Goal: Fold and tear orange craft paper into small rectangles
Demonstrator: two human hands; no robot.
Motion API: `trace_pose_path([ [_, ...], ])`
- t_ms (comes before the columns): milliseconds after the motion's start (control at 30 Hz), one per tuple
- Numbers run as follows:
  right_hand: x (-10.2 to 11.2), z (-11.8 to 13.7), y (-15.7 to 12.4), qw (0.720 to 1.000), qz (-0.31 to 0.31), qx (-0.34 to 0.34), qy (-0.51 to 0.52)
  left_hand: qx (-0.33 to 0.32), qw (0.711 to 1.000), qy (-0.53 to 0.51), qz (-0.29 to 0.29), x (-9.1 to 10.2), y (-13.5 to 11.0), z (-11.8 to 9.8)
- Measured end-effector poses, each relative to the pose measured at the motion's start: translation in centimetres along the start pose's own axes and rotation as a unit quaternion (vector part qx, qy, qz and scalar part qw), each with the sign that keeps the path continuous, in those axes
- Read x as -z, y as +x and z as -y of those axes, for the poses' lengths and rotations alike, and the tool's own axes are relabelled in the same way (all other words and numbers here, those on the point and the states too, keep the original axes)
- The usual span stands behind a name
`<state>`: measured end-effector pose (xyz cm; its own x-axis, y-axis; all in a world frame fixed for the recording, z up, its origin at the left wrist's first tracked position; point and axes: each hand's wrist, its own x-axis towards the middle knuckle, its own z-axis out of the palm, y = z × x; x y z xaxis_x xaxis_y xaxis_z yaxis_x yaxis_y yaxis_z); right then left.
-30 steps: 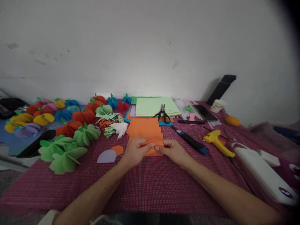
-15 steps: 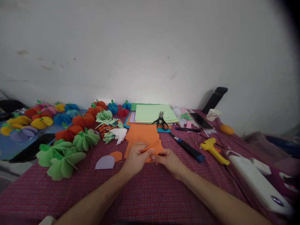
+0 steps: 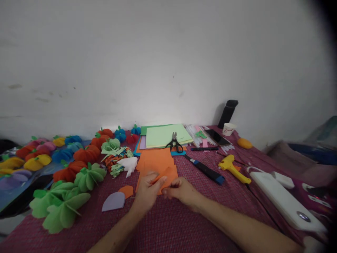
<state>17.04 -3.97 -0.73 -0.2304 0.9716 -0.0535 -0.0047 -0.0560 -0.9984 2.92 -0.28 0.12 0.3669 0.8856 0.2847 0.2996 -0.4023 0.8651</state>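
I'm shifting my right hand (image 3: 182, 191) lower, its grip unclear.
My left hand (image 3: 146, 192) is pinching bent, matte orange paper (image 3: 168, 173).

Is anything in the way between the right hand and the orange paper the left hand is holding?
Nothing visible: the right hand is close beside the orange paper in the left hand, though whether they touch is unclear. The scissors lie beyond, clear of both hands.
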Motion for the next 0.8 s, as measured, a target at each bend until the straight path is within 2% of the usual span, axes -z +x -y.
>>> trace_pose_path([
  [367, 0.2, -0.6, 0.1, 0.999, 0.041, 0.008, -0.006, 0.017, 1.0, -0.011, -0.005, 0.0, 0.2, -0.4],
  [433, 0.6, 0.0, 0.0, 0.999, 0.03, 0.028, -0.002, 0.025, 1.0, -0.011, 0.005, 0.4, 0.2, -0.6],
  [600, 1.9, 1.1, 0.1, 0.996, -0.051, 0.071, -0.029, 0.043, 0.998, -0.04, 0.039, 0.9, 0.2, -0.5],
  [800, 2.2, 0.7, 0.1, 0.991, -0.064, 0.092, -0.074, 0.107, 0.982, -0.142, 0.065, 0.7, 0.3, -1.2],
])
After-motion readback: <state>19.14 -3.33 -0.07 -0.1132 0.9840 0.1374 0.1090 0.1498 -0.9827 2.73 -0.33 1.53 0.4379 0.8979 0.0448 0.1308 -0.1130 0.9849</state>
